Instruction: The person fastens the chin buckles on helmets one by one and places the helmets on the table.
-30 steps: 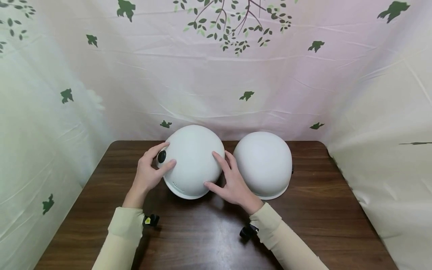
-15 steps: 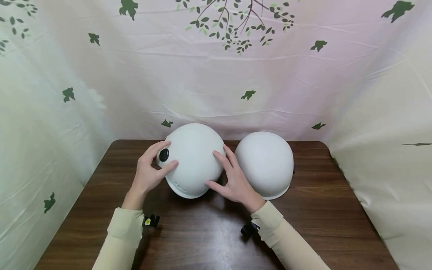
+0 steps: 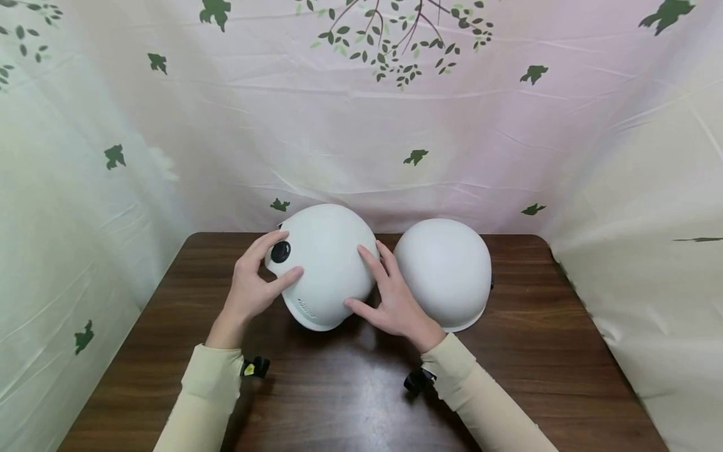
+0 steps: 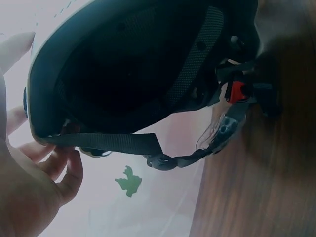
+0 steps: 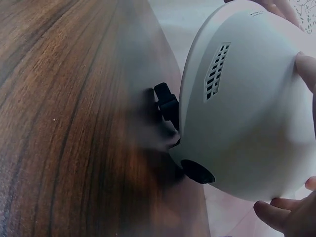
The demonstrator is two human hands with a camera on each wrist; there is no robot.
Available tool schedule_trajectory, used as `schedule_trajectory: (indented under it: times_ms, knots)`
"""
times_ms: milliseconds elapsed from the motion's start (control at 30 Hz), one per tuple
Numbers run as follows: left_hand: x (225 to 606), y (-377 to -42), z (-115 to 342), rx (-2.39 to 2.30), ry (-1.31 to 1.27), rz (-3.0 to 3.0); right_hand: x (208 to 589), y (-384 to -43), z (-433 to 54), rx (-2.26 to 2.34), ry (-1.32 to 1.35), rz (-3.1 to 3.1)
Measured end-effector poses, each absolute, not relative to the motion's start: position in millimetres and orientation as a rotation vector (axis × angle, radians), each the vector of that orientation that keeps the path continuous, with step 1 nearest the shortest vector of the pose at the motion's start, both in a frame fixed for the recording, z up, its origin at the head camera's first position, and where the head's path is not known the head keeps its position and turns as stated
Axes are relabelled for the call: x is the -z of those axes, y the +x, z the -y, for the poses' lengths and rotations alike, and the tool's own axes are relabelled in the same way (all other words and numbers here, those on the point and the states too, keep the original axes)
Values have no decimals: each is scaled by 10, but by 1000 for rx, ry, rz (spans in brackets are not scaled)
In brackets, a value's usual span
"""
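A bird-printed curtain (image 3: 350, 144) hangs behind the dark wooden table (image 3: 542, 339); the held helmet (image 3: 327, 263), smooth and white, is tilted at the table's far side, just left of the second helmet (image 3: 443, 270); the left hand (image 3: 252, 284) grips its near edge, fingers spread; the right hand (image 3: 394, 306) grips the shell, fingers splayed; then come a dark strap (image 4: 108, 142), black disc (image 3: 280, 252), red buckle (image 4: 237, 92); a yellow mark (image 3: 250, 369) by the left wrist is too small to read.

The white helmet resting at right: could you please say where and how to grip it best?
Probably by its near rim, from the front right: this white helmet has a smooth dome, its rim juts outward, and the right hand lies close on the left.
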State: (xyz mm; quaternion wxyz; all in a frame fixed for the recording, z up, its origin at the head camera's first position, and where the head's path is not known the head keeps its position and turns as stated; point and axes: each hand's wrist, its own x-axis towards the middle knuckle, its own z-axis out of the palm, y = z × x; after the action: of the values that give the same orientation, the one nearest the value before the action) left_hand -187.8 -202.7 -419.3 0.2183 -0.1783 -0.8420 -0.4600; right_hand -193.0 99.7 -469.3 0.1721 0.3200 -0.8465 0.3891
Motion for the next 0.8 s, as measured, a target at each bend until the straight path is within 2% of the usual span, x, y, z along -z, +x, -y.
schedule_trajectory:
  times_ms: [567, 800]
  knots:
    - [4178, -1860, 1972, 1265, -519, 2279, 4703, -1914, -1011, -1204, 873, 2456]
    - [4163, -1840, 1965, 1275, -526, 2272, 4689, -1930, -984, -1227, 939, 2299]
